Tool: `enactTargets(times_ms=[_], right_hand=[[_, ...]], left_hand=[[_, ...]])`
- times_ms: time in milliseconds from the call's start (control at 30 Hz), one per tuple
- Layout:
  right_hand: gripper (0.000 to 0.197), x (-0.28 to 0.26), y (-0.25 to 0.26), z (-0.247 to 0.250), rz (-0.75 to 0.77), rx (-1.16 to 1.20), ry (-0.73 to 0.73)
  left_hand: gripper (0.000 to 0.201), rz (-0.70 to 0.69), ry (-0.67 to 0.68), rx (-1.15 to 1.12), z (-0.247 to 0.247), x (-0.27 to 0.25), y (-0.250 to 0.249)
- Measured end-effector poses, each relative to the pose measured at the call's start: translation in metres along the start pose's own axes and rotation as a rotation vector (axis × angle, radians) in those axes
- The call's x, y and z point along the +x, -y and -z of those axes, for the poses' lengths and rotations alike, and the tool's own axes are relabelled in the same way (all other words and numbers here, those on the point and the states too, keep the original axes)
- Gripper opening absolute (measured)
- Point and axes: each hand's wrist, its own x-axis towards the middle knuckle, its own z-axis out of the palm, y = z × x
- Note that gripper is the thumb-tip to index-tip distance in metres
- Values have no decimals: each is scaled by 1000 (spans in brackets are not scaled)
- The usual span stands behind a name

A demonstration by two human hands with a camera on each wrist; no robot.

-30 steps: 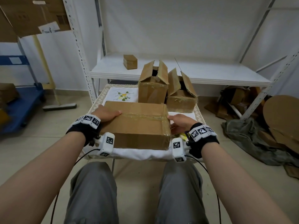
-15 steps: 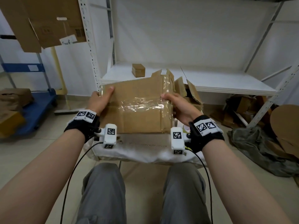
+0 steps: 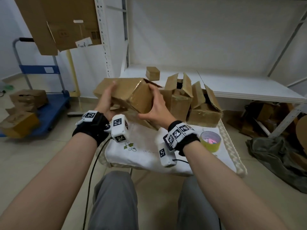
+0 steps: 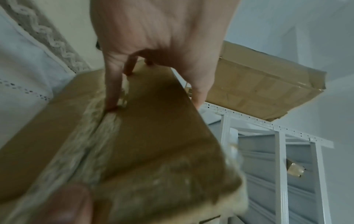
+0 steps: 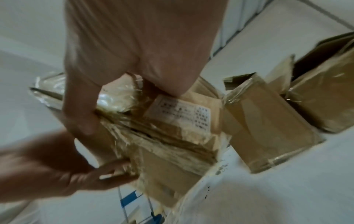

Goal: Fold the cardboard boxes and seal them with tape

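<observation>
Both hands up, box (image 3: 129, 95) in the air above the clothed table (image 3: 146, 156), tilted, one corner dipping toward the cloth. Left hand (image 3: 106, 100) cups the far-left end, fingers curled over the top edge; right hand (image 3: 154, 107) clamps the near-right face, thumb under, fingers spread on the side. Looks light and stiff, empty by the ease of it (glossy tape wrap, so prob. slippery). Best held at opposite ends near the corners, not the taped flats. Tape roll (image 3: 210, 141) waits on the table by the right wrist; two open boxes (image 3: 191, 103) behind.
</observation>
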Motion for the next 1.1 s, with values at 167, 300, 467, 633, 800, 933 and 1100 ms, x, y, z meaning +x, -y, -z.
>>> enactTargets(times_ms=[167, 300, 467, 633, 800, 933, 1100], right_hand=[[97, 26, -7, -26, 143, -240, -34], [92, 45, -26, -50, 168, -456, -17], [98, 64, -50, -74, 199, -708, -13], [87, 60, -71, -98, 112, -792, 6], [81, 52, -77, -104, -21, -716, 174], [73, 64, -77, -106, -103, -567, 239], [39, 69, -75, -89, -229, -120, 23]], left_hand=[[58, -29, 58, -121, 14, 21, 12], [68, 94, 161, -163, 25, 46, 35], [59, 158, 176, -438, 34, 71, 60], [40, 246, 79, -366, 26, 86, 68], [42, 332, 24, -75, 29, 101, 79], [41, 243, 21, 52, 28, 111, 77], [38, 159, -73, 177, 25, 114, 74]])
